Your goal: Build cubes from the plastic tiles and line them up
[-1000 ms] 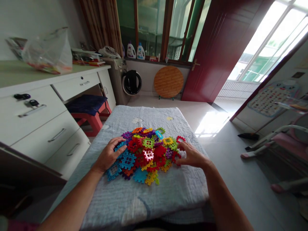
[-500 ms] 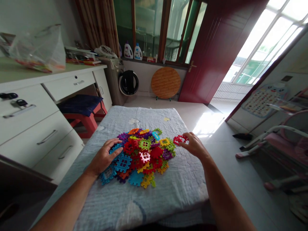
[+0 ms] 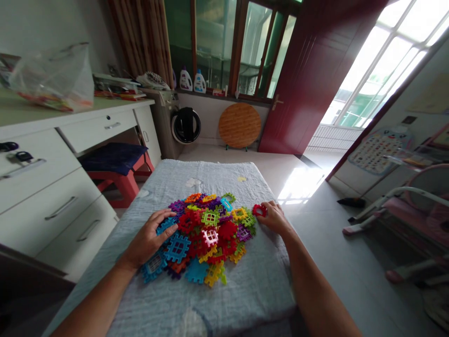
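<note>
A heap of colourful plastic interlocking tiles (image 3: 205, 234) lies on a grey-blue quilted cloth (image 3: 210, 290) over a low table. My left hand (image 3: 147, 238) rests flat on the heap's left side, fingers spread over blue tiles. At the heap's right edge my right hand (image 3: 275, 217) has its fingers curled round a single red tile (image 3: 258, 210).
White drawers (image 3: 52, 187) and a desk stand to the left, with a red stool (image 3: 119, 180) under the desk. A round wooden tabletop (image 3: 239, 125) leans on the far wall beside a dark red door (image 3: 308, 79). A pink chair frame (image 3: 414, 210) stands on the right.
My right hand moved from the heap's lower right out to a red tile at the right edge and closed on it. The left hand stayed on the heap.
</note>
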